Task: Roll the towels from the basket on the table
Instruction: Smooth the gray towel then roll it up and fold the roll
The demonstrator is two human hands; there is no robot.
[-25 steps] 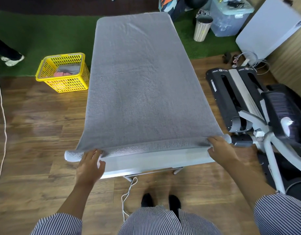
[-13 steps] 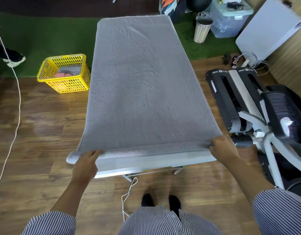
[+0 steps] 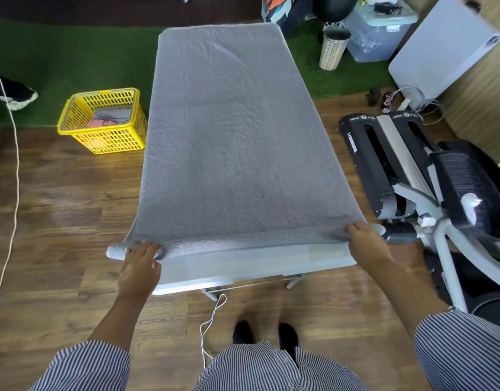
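Observation:
A large grey towel (image 3: 231, 136) lies spread along the white table (image 3: 251, 269) and covers nearly all of its top. Its near end is turned into a thin roll (image 3: 243, 239) that runs across the table's width. My left hand (image 3: 140, 263) grips the roll's left end, where it sticks out past the table edge. My right hand (image 3: 365, 244) grips the roll's right end with curled fingers. The yellow basket (image 3: 74, 128) stands on the floor to the left of the table, with grey and pink towels (image 3: 110, 118) in it.
An exercise machine (image 3: 429, 187) stands close on the right of the table. A bin (image 3: 333, 48), a storage box (image 3: 381, 35) and a white panel (image 3: 440, 49) are at the back right. A white cable (image 3: 210, 325) hangs under the table. Someone's shoe (image 3: 17, 98) is at far left.
The rolled near edge has moved a little further up the table, and both hands have moved with it. The head camera has shifted slightly.

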